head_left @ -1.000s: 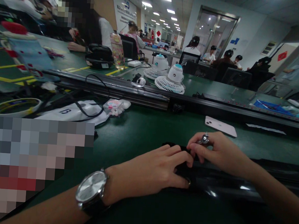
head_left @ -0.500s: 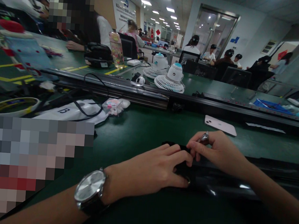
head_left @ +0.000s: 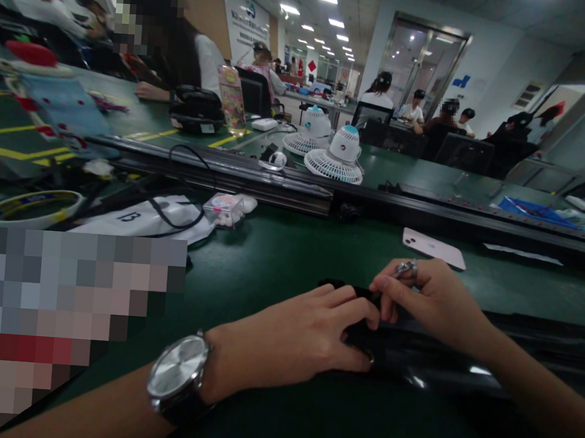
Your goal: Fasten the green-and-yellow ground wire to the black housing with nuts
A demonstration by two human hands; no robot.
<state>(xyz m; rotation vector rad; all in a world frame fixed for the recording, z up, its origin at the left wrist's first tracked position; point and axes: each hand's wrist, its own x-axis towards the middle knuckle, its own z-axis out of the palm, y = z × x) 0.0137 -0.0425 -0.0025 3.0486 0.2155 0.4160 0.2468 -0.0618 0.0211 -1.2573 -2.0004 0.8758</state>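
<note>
A long glossy black strip-like part (head_left: 443, 363) lies across the green table, running to the right edge. My left hand (head_left: 309, 333), with a watch (head_left: 179, 371) on its wrist, is closed over the left end of this part, thumb at the near side and fingers at the far side. Right beside those fingers, my right hand (head_left: 412, 291) is pinched at the part's far edge. Silvery metal (head_left: 406, 269) shows at its index finger; whether this is a ring or a small tool I cannot tell. What the pinched fingertips hold is hidden.
Beyond my hands lie a pink phone (head_left: 435, 248) and a small clear box (head_left: 223, 209). A long dark rail (head_left: 255, 183) crosses the table, with two white fans (head_left: 334, 156) behind it. At left are a tape roll (head_left: 33, 207) and a white bag (head_left: 147, 221). Other people sit farther back.
The view has shifted slightly. Both hands keep nearly the same place on the black part, with the right fingers turned a little.
</note>
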